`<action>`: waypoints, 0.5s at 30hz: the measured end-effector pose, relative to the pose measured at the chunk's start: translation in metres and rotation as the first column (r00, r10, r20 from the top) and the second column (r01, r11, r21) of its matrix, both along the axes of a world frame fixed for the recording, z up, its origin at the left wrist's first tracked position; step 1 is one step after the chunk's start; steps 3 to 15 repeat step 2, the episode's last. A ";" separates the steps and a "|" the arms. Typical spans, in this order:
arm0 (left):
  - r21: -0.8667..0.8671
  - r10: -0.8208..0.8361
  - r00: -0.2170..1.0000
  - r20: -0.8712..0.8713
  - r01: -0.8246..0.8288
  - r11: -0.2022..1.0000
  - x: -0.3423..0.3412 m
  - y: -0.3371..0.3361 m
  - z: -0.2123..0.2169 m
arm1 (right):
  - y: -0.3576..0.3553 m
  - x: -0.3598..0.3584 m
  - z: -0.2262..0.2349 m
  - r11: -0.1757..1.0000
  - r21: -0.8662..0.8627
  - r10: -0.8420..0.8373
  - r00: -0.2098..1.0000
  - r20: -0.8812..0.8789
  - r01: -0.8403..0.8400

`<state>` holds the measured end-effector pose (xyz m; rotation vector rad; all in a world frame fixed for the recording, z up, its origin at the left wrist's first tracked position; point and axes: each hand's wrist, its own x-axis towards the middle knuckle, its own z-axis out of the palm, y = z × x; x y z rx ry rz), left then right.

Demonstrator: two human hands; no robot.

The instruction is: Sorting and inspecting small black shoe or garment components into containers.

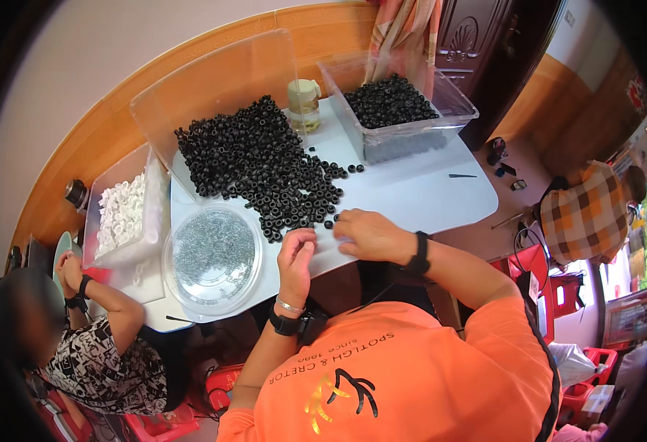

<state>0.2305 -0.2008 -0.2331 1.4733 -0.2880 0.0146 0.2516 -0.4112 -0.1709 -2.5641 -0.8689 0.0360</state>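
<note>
The heap of black rings (264, 173) in the middle of the white desk (419, 195) is the landmark here. At its near edge the left hand (296, 259) is raised with fingertips pinched together, the grip closed on what seems to be one small ring, though the piece itself is too small to make out. Just right of that edge the right hand (367, 234) lies palm down on the desk, fingers spread flat among a few stray rings; its grip is loose and holds nothing that can be seen. The step in hand looks like picking single rings off the near fringe of the heap and handling them one at a time. A next pick would call for a fine fingertip pinch on one ring without dragging its neighbours along. Left of the heap and nearer the person sits a round clear dish (213, 258) of tiny metal bits, and further left a clear box of white pieces (122, 214). Behind the heap to the right stands a clear tub (401, 110) with more black rings, a small jar (303, 103) between them. Right of the heap the desk is bare out to its rounded edge, giving room to slide; on the near side the desk edge lies close under both wrists. Another person's arm (99, 295) rests at the desk's left corner, beyond the dish.
</note>
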 end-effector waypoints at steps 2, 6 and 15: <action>-0.019 0.078 0.997 0.024 -0.078 0.997 -0.002 -0.003 -0.002 | 0.009 0.009 -0.007 0.999 0.035 0.013 1.000 0.023 -0.014; -0.019 0.078 0.997 0.024 -0.078 0.997 -0.002 -0.003 -0.002 | 0.009 0.009 -0.007 0.999 0.035 0.013 1.000 0.023 -0.014; -0.019 0.078 0.997 0.024 -0.078 0.997 -0.002 -0.003 -0.002 | 0.009 0.009 -0.007 0.999 0.035 0.013 1.000 0.023 -0.014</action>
